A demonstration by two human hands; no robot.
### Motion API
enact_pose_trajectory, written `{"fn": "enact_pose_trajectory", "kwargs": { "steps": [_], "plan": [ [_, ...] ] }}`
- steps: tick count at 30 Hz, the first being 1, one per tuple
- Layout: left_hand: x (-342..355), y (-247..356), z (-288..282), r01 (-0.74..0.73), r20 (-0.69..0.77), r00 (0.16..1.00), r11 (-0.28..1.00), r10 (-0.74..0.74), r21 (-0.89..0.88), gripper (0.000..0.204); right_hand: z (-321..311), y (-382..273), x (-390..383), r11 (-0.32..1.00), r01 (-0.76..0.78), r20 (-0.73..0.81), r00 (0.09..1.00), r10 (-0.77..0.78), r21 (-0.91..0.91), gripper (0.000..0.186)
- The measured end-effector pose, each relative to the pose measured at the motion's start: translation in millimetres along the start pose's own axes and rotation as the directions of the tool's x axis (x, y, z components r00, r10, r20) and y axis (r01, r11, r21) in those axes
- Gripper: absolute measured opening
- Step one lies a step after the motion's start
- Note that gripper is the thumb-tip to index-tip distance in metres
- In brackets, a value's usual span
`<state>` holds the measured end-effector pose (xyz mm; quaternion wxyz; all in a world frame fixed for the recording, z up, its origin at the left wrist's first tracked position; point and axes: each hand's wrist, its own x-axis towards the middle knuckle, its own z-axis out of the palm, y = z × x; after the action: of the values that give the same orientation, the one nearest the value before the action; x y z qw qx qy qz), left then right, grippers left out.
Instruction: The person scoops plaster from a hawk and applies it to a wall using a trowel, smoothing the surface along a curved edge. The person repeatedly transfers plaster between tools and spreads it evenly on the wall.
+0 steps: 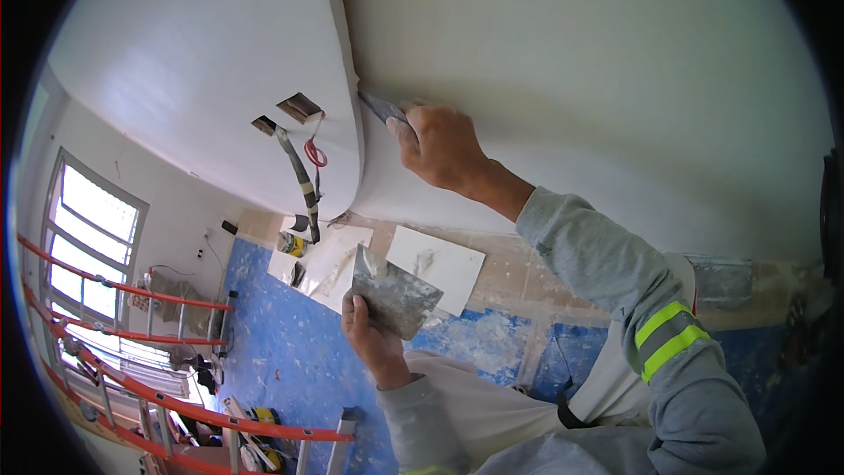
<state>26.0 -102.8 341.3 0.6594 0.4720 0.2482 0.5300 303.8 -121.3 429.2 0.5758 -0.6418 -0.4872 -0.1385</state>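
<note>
My right hand (442, 142) is closed round a putty knife (383, 108), its blade against the edge where the white wall panel (202, 53) meets the pale wall (598, 88). Lower down, my left hand (373, 339) grips a flat metal plate smeared with plaster (396, 292), held up in front of my legs. How the left fingers wrap behind the plate is hidden. In the panel are two cut openings; a dark taped cable (299, 178) hangs from one and a coiled red wire (315, 152) from the other.
Orange ladders (211, 418) lean along the lower left, near a bright window (92, 220). Blue sheeting (290, 334) covers the floor, with white boards (457, 268) and a yellow-labelled tub (291, 244) by the wall. Tools and containers (264, 440) lie beside the ladder.
</note>
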Motion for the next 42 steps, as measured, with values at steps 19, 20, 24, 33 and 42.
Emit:
{"fn": "enact_pose_trajectory", "kwargs": {
  "steps": [19, 20, 24, 33, 42],
  "plan": [
    [-3.9, 4.5, 9.2, -0.007, 0.028, 1.000, 1.000, 0.006, 0.024, 0.027, -51.7, -28.6, 30.7, 0.996, 0.081, -0.159, 0.984, -0.074, 0.037, 0.017],
    [-3.3, 3.2, 5.8, -0.007, 0.036, 0.999, 1.000, 0.006, 0.024, 0.028, -54.3, -29.8, 32.5, 0.995, 0.089, -0.174, 0.981, -0.081, 0.039, 0.017],
    [-3.1, 3.2, -2.3, -0.022, 0.049, 0.999, 0.998, 0.019, 0.052, 0.032, -68.0, -36.9, 43.2, 0.994, 0.105, -0.203, 0.975, -0.095, 0.041, 0.018],
    [-6.2, 6.5, 7.4, -0.034, 0.064, 0.997, 0.999, 0.035, -0.005, 0.029, -93.2, -50.0, 61.7, 0.982, 0.126, -0.239, 0.967, -0.089, 0.142, 0.021],
    [-7.0, 5.2, 12.6, -0.040, 0.027, 0.999, 0.999, 0.040, 0.020, 0.025, -118.4, -56.2, 84.7, 0.972, 0.224, -0.324, 0.927, -0.189, 0.076, 0.027]
  ]
}}
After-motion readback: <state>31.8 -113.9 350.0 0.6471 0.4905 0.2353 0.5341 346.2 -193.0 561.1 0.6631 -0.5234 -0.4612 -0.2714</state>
